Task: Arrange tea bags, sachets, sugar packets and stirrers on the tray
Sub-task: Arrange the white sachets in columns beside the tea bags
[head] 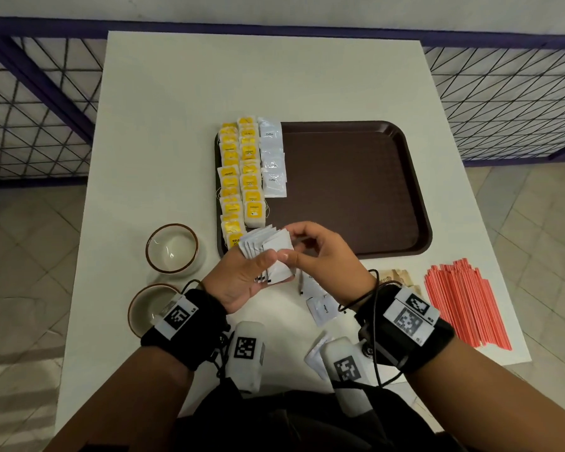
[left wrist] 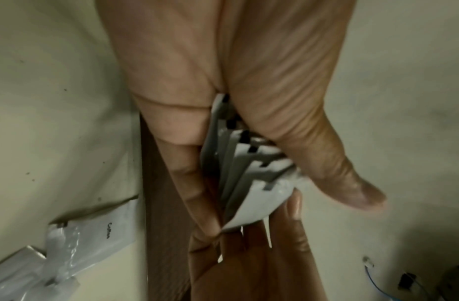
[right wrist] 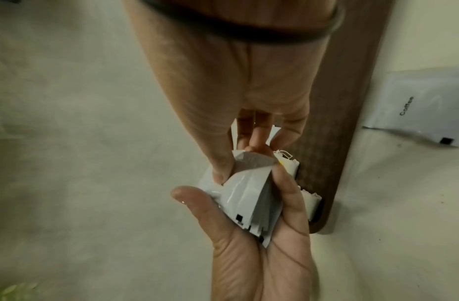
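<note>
My left hand (head: pixel 256 261) grips a fanned stack of white coffee sachets (head: pixel 261 244) just in front of the brown tray's near left corner. My right hand (head: pixel 291 244) pinches the frontmost sachet of that stack (right wrist: pixel 249 193) between thumb and fingers. On the tray (head: pixel 356 197), two columns of yellow tea bags (head: pixel 240 177) line the left edge, with a column of white sachets (head: pixel 272 158) beside them. Loose sachets (head: pixel 320 305) lie on the table under my right wrist. Red stirrers (head: pixel 463 301) and brown sugar packets (head: pixel 395 278) lie to the right.
Two glass bowls with brown rims (head: pixel 172 247) (head: pixel 150 308) stand on the white table left of my hands. Most of the tray's floor right of the sachet column is bare. A purple wire fence (head: pixel 40 102) runs behind the table.
</note>
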Motion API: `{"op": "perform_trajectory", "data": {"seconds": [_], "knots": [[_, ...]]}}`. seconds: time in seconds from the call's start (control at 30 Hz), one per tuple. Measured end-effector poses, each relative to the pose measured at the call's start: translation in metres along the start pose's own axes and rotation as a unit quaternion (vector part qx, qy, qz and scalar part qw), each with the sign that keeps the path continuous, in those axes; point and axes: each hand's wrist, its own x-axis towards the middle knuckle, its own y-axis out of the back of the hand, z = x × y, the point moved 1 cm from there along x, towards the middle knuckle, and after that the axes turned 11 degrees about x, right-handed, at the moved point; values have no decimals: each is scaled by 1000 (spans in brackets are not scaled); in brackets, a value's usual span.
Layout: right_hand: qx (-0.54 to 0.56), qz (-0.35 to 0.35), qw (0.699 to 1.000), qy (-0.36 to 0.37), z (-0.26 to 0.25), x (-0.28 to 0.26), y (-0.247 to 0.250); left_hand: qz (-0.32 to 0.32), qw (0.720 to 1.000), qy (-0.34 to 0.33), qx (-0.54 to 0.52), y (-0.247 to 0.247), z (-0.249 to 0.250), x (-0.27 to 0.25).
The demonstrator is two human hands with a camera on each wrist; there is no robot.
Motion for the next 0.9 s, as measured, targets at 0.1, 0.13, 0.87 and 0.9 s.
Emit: {"op": "perform_trajectory", "data": {"seconds": [0.1,0.13,0.87,0.9], "knots": [[51,10,999,-9,-2,1,-4,10,1000,-22,-17,-1,1,3],[56,13,998,-10,-2,1,-5,21,999,-24,-26,0,1,5],[156,126,979,-43,29,88,27,128,785,-77,602,54,83,95],[159,129,978,-50,32,95,28,120,753,-69,643,56,87,107]]}}
